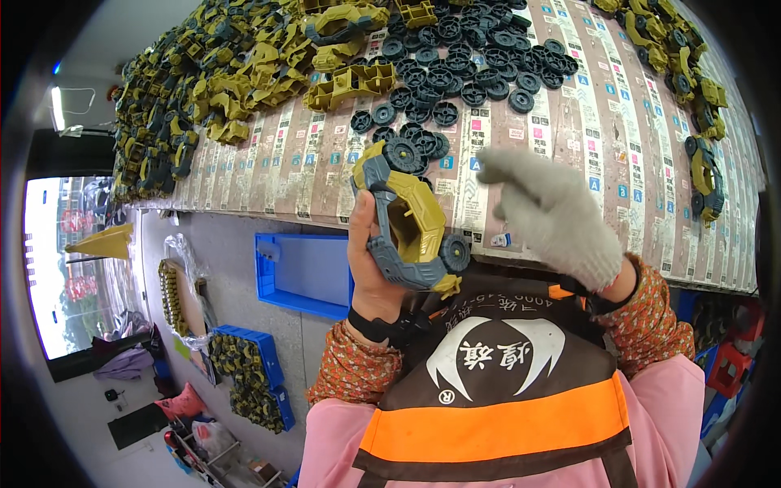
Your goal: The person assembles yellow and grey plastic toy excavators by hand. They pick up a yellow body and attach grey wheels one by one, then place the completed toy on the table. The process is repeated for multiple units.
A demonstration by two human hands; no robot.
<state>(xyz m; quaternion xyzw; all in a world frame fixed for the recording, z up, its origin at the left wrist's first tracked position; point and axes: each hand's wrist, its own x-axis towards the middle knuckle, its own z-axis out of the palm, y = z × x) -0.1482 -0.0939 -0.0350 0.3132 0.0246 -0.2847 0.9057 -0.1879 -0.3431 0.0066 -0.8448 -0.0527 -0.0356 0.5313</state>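
Note:
My bare left hand [374,272] is closed around a toy car body [411,211], olive yellow with grey-blue trim, tilted above the table's near edge. Two dark wheels show on its right side, an upper wheel [403,154] and a lower wheel [454,254]. To the right, my right hand [553,215] wears a pale grey knit glove and hovers apart from the car. Its fingers reach leftward with a gap below them, slightly blurred, and nothing shows between them. Just beyond the car lies a pile of loose dark wheels [443,81].
Olive car shells [272,69] heap up across the table's far left. More car parts [679,61] line the right side of the tape-covered table [602,154]. Below its left edge are a blue tray [305,272] and a blue crate [268,358] with several cars.

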